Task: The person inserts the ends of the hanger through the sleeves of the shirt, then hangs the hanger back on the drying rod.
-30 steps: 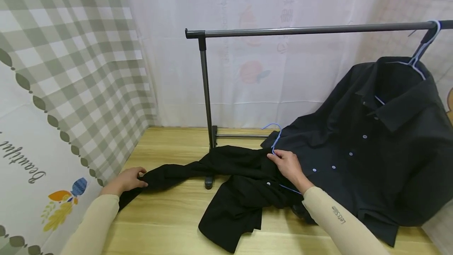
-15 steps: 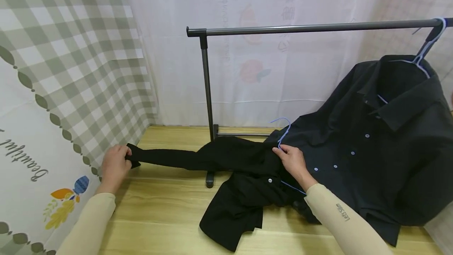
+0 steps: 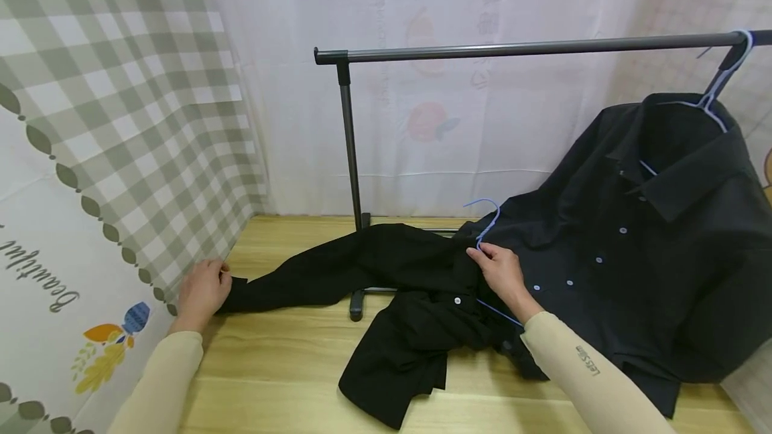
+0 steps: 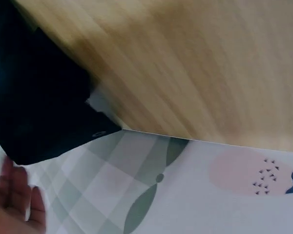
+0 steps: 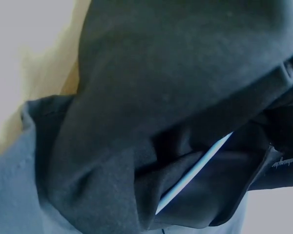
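A black button-up shirt (image 3: 392, 263) lies bunched on the wooden table, one sleeve stretched to the left. A blue clothes hanger (image 3: 490, 216) is inside it, its hook sticking up; the hanger's bar (image 5: 193, 174) shows between dark folds in the right wrist view. My right hand (image 3: 500, 273) pinches the hanger's neck at the shirt's collar. At the sleeve's end is my left hand (image 3: 204, 290). In the left wrist view its loose fingers (image 4: 19, 190) are just beside the cuff (image 4: 63, 131) and do not grip it; whether they touch is unclear.
A dark metal clothes rack (image 3: 512, 52) stands behind. At its right hangs another black shirt (image 3: 681, 240) on a pale blue hanger (image 3: 712, 96). A checked cloth (image 3: 151, 86) covers the left side, and a white curtain (image 3: 392, 153) hangs at the back.
My left hand took the sleeve's end, drew it out straight to the left, then lowered and loosened from it; the sleeve now lies slacker. My right hand moved slightly up and right with the hanger.
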`<state>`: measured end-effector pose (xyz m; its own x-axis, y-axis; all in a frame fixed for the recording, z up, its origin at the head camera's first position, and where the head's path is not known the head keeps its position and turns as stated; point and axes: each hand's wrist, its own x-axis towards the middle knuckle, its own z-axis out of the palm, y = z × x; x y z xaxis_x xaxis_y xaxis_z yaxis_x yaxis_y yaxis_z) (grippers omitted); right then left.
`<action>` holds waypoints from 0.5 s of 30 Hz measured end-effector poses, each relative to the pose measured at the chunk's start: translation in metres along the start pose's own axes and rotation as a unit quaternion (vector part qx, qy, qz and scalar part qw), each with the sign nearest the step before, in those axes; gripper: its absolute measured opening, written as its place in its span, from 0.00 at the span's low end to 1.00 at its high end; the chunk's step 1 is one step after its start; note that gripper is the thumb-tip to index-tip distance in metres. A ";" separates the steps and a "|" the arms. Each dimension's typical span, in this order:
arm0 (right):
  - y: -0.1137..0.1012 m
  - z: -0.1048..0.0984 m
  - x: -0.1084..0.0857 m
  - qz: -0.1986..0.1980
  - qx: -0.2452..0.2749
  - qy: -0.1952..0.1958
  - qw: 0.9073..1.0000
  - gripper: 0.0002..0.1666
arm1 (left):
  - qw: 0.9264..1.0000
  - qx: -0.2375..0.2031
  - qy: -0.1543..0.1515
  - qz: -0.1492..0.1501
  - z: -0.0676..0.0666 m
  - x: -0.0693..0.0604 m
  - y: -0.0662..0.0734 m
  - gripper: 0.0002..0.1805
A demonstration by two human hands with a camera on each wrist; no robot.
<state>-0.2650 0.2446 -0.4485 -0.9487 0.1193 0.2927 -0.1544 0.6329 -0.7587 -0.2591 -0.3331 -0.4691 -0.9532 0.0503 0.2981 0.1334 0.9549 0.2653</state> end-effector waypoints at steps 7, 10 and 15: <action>0.001 0.004 -0.002 -0.003 -0.008 -0.006 1.000 0.23 | 0.982 0.077 -0.168 -0.030 0.002 0.002 -0.001 0.24; 0.001 0.005 -0.002 -0.003 -0.010 -0.008 1.000 0.23 | 0.971 0.089 -0.207 -0.084 -0.002 0.002 -0.003 0.21; 0.001 0.005 -0.002 -0.004 -0.013 -0.006 1.000 0.20 | 0.953 0.087 -0.257 -0.134 -0.014 -0.003 -0.006 0.18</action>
<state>-0.2650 0.2412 -0.4529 -0.9506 0.1048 0.2923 -0.1555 0.6541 -0.7402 -0.2537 -0.3433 -0.4586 -0.9597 -0.1092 -0.2588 -0.1390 0.9853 0.0996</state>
